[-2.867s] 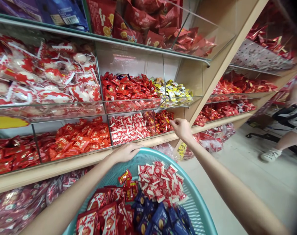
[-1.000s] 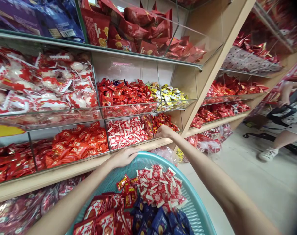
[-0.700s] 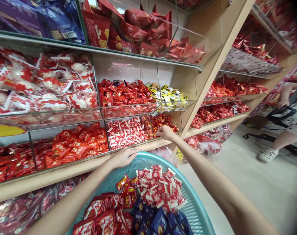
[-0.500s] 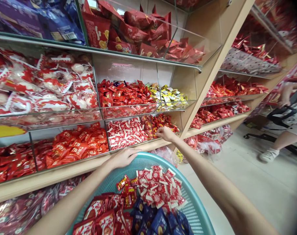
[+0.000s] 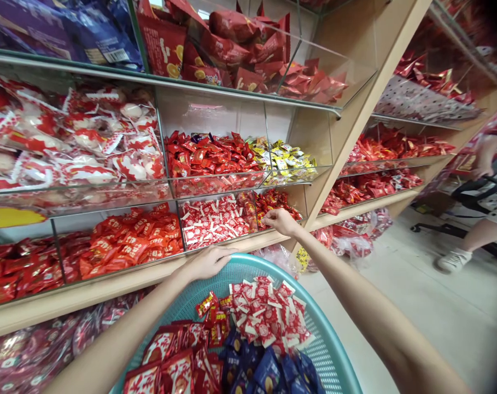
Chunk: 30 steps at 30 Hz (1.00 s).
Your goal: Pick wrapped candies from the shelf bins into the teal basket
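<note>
My left hand grips the rim of a teal plastic basket, beside the wooden shelf edge. Inside the basket lie red-and-white wrapped candies, a few red candies with yellow print, dark blue packets and larger red packets. Out past the rim, my right hand is in front of the bottom shelf, by a compartment of small red-and-gold wrapped candies. Its fingers are bent and pinched together; what they hold, if anything, is hidden.
Clear dividers and a wooden ledge front the candy shelves. Bagged goods lie beneath, near a wooden upright. Far right, a person's leg and shoe stand by a black wheeled frame on the pale floor.
The view has shifted slightly. My right hand remains by the red-and-gold candies with its fingers bent, and my left hand stays on the basket rim.
</note>
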Each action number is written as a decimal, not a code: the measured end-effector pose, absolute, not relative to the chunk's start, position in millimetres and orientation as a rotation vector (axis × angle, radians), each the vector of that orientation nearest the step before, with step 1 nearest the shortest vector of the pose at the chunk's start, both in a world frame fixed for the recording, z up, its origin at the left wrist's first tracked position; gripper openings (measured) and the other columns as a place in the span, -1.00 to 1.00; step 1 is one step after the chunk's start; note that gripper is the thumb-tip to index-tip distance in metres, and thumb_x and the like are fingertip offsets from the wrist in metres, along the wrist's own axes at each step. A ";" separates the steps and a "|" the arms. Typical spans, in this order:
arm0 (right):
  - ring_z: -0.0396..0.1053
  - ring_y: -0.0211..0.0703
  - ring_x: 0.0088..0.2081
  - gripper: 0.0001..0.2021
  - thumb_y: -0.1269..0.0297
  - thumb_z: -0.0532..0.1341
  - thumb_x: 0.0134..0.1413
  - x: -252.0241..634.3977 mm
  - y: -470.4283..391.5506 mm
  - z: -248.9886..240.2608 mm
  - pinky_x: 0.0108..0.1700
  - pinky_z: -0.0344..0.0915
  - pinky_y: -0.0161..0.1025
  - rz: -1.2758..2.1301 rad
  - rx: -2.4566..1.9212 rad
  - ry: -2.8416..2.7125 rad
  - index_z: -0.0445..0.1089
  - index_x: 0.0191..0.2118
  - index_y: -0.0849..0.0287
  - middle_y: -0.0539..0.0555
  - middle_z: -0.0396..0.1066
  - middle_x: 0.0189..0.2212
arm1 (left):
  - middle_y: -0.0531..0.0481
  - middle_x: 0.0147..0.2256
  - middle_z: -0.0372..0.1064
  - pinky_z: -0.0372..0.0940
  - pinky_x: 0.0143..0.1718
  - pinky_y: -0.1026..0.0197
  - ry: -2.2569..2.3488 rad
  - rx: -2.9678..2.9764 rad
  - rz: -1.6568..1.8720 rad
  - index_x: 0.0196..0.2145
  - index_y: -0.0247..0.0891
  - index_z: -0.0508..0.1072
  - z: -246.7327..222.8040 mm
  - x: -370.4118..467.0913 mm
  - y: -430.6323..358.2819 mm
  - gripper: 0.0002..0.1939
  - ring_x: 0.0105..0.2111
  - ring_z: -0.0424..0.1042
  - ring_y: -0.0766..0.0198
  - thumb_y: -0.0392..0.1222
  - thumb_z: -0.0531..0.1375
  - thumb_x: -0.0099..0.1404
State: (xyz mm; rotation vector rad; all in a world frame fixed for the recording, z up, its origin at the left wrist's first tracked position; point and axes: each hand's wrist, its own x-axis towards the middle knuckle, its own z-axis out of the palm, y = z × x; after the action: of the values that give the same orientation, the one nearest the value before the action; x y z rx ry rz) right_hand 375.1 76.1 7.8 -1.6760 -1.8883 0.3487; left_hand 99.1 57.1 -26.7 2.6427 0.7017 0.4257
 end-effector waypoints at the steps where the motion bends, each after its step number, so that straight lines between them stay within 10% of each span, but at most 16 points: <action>1: 0.18 -0.31 -0.53 -0.64 0.01 0.17 -0.12 378.8 72.0 11.6 -0.45 0.10 -0.36 0.375 -1.643 -1.853 0.41 -0.50 0.28 0.00 0.32 -0.60 | 0.01 0.02 0.30 0.15 0.05 0.21 0.700 2.648 0.426 0.06 -0.17 0.30 -27.4 99.1 57.7 -0.61 0.00 0.30 0.24 -0.15 -0.08 0.33; 10: 0.30 -0.25 -0.43 -0.65 0.00 0.20 -0.13 384.5 -11.8 59.6 -0.37 0.21 -0.32 0.554 -1.491 -1.725 0.42 -0.42 0.26 0.10 0.43 -0.43 | 0.03 0.02 0.30 0.13 0.05 0.23 0.656 2.650 0.440 0.06 -0.15 0.29 -29.2 99.9 59.6 -0.62 0.01 0.29 0.25 -0.17 -0.08 0.33; 21: 0.19 -0.34 -0.54 -0.92 0.37 0.22 -0.13 244.9 -24.8 -31.4 -0.50 0.05 -0.39 0.775 -1.515 -2.330 0.44 -0.54 0.21 -0.03 0.38 -0.60 | 0.02 0.02 0.30 0.14 0.05 0.21 0.692 2.640 0.464 0.04 -0.16 0.31 -30.4 99.0 58.1 -0.62 0.00 0.29 0.23 -0.16 -0.07 0.32; 30: 0.21 -0.35 -0.54 -0.84 0.30 0.17 -0.04 274.9 -24.4 -0.5 -0.46 0.11 -0.39 0.811 -1.415 -2.218 0.45 -0.46 0.25 -0.02 0.39 -0.56 | 0.00 -0.01 0.33 0.16 0.03 0.20 0.686 2.650 0.470 0.06 -0.16 0.30 -32.2 98.8 60.0 -0.62 -0.02 0.32 0.22 -0.17 -0.07 0.32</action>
State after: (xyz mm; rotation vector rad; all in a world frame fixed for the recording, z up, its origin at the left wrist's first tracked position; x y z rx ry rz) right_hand 274.9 -24.4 -0.5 -1.4148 -2.2179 0.8112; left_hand 98.8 60.0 -32.2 2.6500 0.6860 0.4697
